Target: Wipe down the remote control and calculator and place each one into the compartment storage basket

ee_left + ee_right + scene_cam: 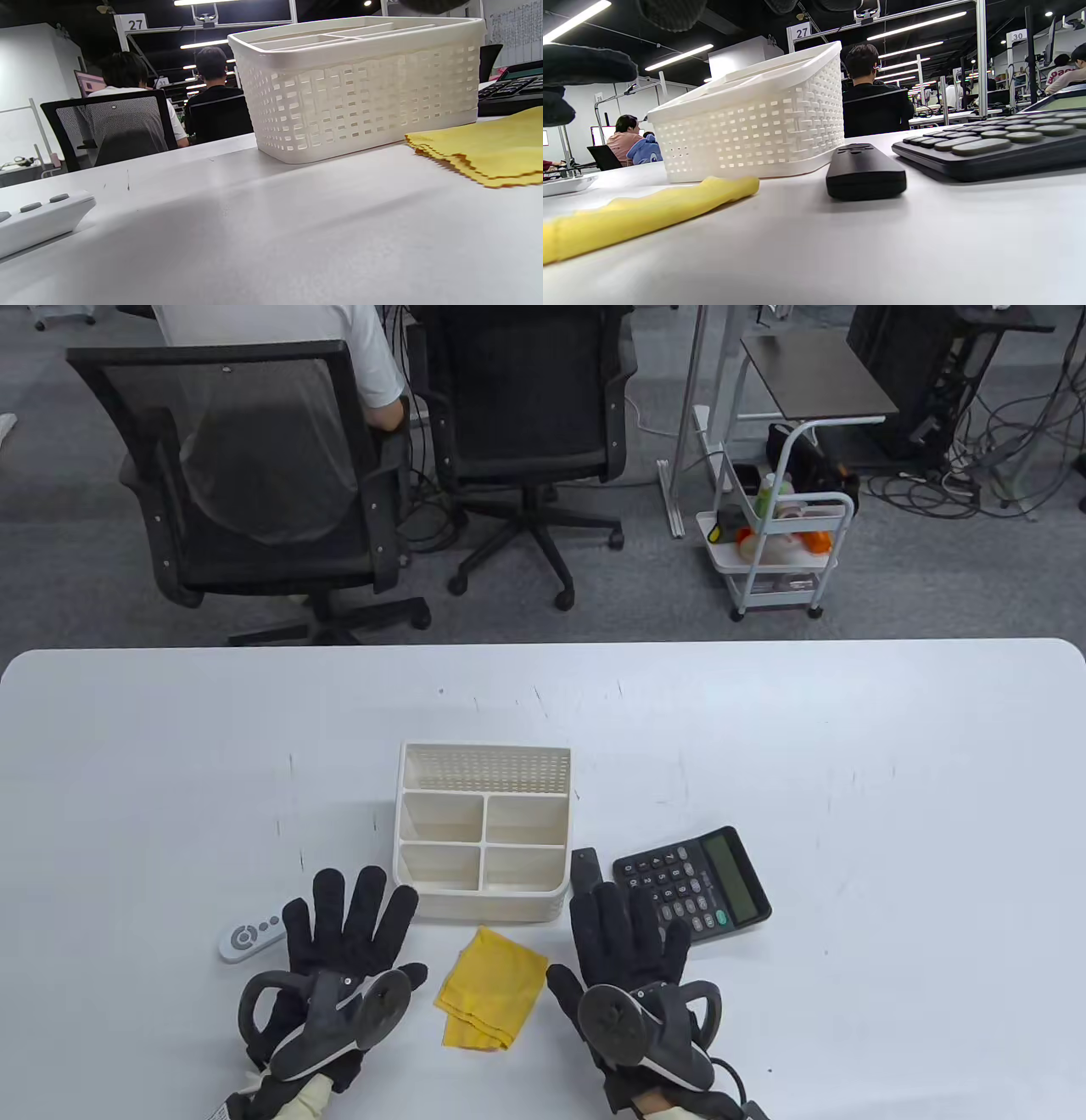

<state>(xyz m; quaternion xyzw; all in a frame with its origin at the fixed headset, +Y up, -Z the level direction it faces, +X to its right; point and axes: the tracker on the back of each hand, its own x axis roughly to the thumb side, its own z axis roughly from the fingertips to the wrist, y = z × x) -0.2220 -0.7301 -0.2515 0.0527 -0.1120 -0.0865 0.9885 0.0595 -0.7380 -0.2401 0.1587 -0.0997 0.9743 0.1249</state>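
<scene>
A black calculator [694, 881] lies to the right of the white compartment basket [485, 906]. A black remote control [584, 867] lies between them. A small white remote [250, 938] sits at the left, and a folded yellow cloth [492, 989] lies in front of the basket. My left hand [352, 929] is spread flat between the white remote and the cloth, holding nothing. My right hand [628, 937] is also flat, its fingers reaching over the black remote's near end and the calculator's near corner. In the right wrist view the black remote [864, 170] and calculator [1001, 148] lie free on the table.
The basket's compartments hold nothing. In the left wrist view the basket [360, 97], cloth [479, 148] and white remote [38, 220] are close ahead. Office chairs [254, 475] and a white trolley [776, 551] stand beyond the table's far edge.
</scene>
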